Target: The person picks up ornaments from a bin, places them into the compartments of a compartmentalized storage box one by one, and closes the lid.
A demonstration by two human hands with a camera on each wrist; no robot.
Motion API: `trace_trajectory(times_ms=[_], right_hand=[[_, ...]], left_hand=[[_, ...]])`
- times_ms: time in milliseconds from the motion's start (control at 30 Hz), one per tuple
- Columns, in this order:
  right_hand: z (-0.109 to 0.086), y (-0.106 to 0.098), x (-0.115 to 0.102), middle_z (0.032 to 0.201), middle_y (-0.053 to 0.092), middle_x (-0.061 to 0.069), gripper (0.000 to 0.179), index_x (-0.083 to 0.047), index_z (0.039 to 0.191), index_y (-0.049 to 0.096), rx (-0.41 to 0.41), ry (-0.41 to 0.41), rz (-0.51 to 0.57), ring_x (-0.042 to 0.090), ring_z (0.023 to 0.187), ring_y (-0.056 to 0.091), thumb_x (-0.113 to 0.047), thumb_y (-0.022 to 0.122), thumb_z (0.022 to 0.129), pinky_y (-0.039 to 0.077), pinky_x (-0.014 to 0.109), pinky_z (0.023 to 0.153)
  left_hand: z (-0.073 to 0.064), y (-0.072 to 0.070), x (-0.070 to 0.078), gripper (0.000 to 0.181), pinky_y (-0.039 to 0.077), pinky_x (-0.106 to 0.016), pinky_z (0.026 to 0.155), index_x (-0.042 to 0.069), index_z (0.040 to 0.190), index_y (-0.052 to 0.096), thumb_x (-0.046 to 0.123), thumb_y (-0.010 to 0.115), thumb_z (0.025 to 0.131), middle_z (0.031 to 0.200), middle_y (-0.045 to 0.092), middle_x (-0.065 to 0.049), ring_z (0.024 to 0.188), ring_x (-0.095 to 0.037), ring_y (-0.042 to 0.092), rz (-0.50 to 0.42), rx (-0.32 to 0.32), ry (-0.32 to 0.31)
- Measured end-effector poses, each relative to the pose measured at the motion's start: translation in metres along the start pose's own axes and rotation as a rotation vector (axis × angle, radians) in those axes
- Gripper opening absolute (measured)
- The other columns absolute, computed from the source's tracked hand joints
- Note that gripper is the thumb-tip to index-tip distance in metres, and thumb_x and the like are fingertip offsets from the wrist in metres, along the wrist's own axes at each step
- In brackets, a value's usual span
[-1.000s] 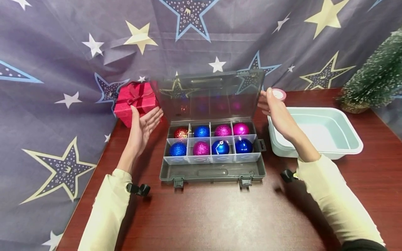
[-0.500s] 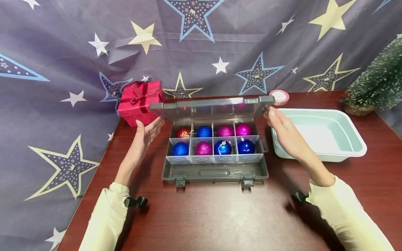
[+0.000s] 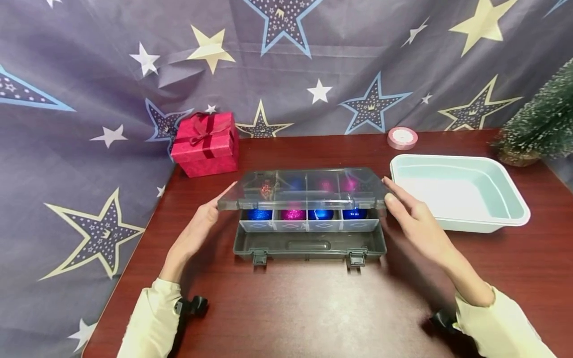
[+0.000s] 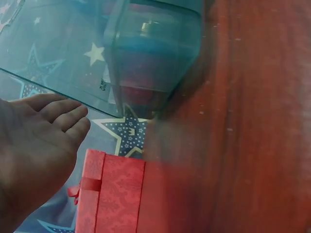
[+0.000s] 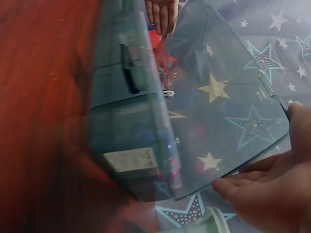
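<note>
A dark see-through plastic case (image 3: 309, 243) stands on the table, its hinged lid (image 3: 304, 201) tilted partway down over the base. Glittery and shiny Christmas baubles (image 3: 293, 214) in blue, pink and red sit in the divided white tray inside; the back row shows only through the lid. My left hand (image 3: 192, 236) has straight fingers with their tips at the lid's left edge, palm turned inward. On the other side, my right hand (image 3: 423, 231) touches the lid's right edge with thumb and fingertips near the front corner. Two latches (image 3: 356, 259) hang loose along the base's front.
Behind the left hand stands a red gift box (image 3: 206, 146) with a bow. To the right lies a pale green plastic tub (image 3: 461, 223), with a pink-edged ribbon roll (image 3: 402, 138) behind it. A small artificial tree (image 3: 537, 119) is at the far right; a starry curtain hangs behind.
The lid has swung from upright down toward the base, tipping forward. Both hands have come down with it, and the left fingers are now at its edge. The baubles have not moved.
</note>
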State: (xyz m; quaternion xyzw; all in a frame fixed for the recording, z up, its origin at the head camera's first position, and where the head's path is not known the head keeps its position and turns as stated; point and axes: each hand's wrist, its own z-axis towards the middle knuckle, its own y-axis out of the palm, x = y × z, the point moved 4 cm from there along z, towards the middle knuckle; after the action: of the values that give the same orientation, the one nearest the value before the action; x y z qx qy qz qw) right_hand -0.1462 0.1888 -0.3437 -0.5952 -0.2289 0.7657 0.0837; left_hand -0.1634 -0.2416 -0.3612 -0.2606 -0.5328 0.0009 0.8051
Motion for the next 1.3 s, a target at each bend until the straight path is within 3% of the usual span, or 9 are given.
trace_trajectory(times_ms=[133, 233, 400, 500, 633, 1300], right_hand=[[-0.011, 0.002, 0.006, 0.158, 0.041, 0.022, 0.054, -0.007, 0.162, 0.034, -0.01, -0.048, 0.026, 0.01, 0.137, 0.044, -0.018, 0.049, 0.112, 0.032, 0.011, 0.106], [-0.018, 0.005, 0.01, 0.156, 0.043, 0.024, 0.056, -0.006, 0.162, 0.035, -0.029, -0.082, 0.048, 0.003, 0.129, 0.051, -0.011, 0.054, 0.109, 0.039, 0.01, 0.1], [-0.027, 0.006, 0.013, 0.158, 0.042, 0.02, 0.061, -0.002, 0.159, 0.039, -0.042, -0.167, -0.065, 0.003, 0.138, 0.043, -0.006, 0.065, 0.103, 0.034, 0.01, 0.106], [-0.031, 0.006, 0.016, 0.159, 0.041, 0.019, 0.064, 0.001, 0.155, 0.044, -0.045, -0.225, -0.15, 0.003, 0.143, 0.037, -0.004, 0.071, 0.098, 0.029, 0.01, 0.109], [-0.035, 0.007, 0.019, 0.16, 0.04, 0.018, 0.066, 0.001, 0.153, 0.048, -0.047, -0.274, -0.221, 0.006, 0.146, 0.032, -0.005, 0.077, 0.094, 0.025, 0.01, 0.111], [-0.042, 0.014, 0.027, 0.162, 0.038, 0.017, 0.071, -0.004, 0.154, 0.049, -0.046, -0.242, -0.251, 0.0, 0.141, 0.035, -0.01, 0.081, 0.091, 0.025, 0.008, 0.109]], left_hand=[[-0.003, 0.002, -0.005, 0.075, 0.026, -0.021, 0.116, 0.015, 0.163, 0.034, 0.06, 0.048, 0.104, 0.163, 0.038, -0.008, 0.147, -0.012, 0.036, 0.089, -0.009, -0.031], [-0.007, 0.003, -0.005, 0.066, 0.025, -0.021, 0.116, 0.017, 0.163, 0.034, 0.042, 0.056, 0.106, 0.164, 0.037, -0.005, 0.149, -0.018, 0.034, 0.112, -0.017, -0.074], [-0.017, 0.002, -0.004, 0.071, 0.03, -0.023, 0.115, 0.021, 0.163, 0.036, 0.021, 0.07, 0.1, 0.163, 0.039, 0.0, 0.149, -0.021, 0.035, 0.157, -0.024, -0.187], [-0.023, 0.002, -0.003, 0.079, 0.035, -0.037, 0.116, 0.027, 0.161, 0.04, 0.027, 0.08, 0.093, 0.16, 0.042, 0.005, 0.147, -0.018, 0.038, 0.207, -0.031, -0.251], [-0.027, 0.005, -0.003, 0.086, 0.035, -0.05, 0.115, 0.033, 0.16, 0.042, 0.035, 0.087, 0.087, 0.158, 0.045, 0.01, 0.145, -0.015, 0.04, 0.245, -0.049, -0.287], [-0.034, 0.01, -0.008, 0.094, 0.034, -0.052, 0.116, 0.031, 0.161, 0.039, 0.044, 0.089, 0.082, 0.16, 0.041, 0.011, 0.146, -0.017, 0.04, 0.292, -0.095, -0.316]])
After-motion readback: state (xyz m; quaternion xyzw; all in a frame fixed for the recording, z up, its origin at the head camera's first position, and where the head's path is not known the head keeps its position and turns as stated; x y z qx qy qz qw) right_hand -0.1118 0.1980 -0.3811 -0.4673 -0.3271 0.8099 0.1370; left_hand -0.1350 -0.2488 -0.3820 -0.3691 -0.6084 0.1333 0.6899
